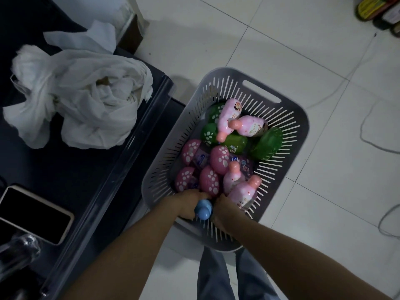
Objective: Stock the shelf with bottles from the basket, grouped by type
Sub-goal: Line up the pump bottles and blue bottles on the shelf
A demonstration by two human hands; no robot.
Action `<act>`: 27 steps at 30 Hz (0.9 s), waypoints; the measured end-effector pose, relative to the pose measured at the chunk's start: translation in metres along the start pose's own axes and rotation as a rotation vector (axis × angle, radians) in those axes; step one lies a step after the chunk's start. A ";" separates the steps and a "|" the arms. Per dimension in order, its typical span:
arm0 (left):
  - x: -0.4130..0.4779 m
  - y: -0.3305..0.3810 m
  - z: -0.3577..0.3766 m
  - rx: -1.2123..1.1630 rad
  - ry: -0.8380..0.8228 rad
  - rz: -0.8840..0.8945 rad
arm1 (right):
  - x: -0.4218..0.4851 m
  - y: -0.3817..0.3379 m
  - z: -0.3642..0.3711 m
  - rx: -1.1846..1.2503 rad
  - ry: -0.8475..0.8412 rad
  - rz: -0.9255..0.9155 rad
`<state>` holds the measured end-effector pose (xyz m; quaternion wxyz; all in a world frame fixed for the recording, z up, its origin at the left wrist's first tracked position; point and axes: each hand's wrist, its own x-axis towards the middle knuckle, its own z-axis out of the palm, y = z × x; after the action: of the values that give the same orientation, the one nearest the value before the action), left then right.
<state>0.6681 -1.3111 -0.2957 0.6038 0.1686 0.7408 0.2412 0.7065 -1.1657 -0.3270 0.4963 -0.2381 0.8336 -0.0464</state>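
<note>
Left hand (187,203): low centre of the frame, reaching into the near end of the basket (229,73). Its fingers curl against the blue bottle (203,210), and we read that as a grip.
Right hand (223,204): just to the right, touching the other side of the same bottle. Its fingers dip out of sight, so we cannot tell whether it holds anything.
Blue bottle: upright between the two hands, with its rounded cap towards us and its body hidden.
Pink teat-topped bottles (249,126): two lie just right of the hands, and two more are crossed near the upper end of the basket.
Pink paw-print bottles (219,159): we count four, clustered just above the hands.
Green bottles (267,144): about four, in the upper and right part of the basket.
Basket: grey and slatted, in the centre of the frame on the pale tiled floor (324,61).
Dark surface (65,169): fills the left of the frame and carries a crumpled white bag (86,100) and a phone (34,213).
Dark bottles (376,11): in the upper right corner, well apart from the basket.
Progress: we judge this an early stage. The basket is well filled with the types mixed, we see none of these bottles set out on a shelf, and a single blue one is in hand. Nearly all the sorting and placing is left.
</note>
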 end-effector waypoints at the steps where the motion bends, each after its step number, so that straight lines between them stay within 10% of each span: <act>1: -0.001 0.000 -0.001 -0.015 0.004 0.002 | -0.003 -0.003 -0.002 -0.047 -0.064 -0.049; 9: -0.039 0.001 -0.021 -0.578 0.216 -0.032 | -0.033 0.011 -0.069 -0.061 -0.222 -0.279; 27: -0.077 0.039 -0.030 -1.632 0.669 0.000 | -0.073 0.031 -0.139 1.897 0.043 0.190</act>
<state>0.6539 -1.3257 -0.2066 0.2874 -0.3947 0.4757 0.7317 0.6064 -1.1283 -0.2076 0.4688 0.3335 0.4732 -0.6671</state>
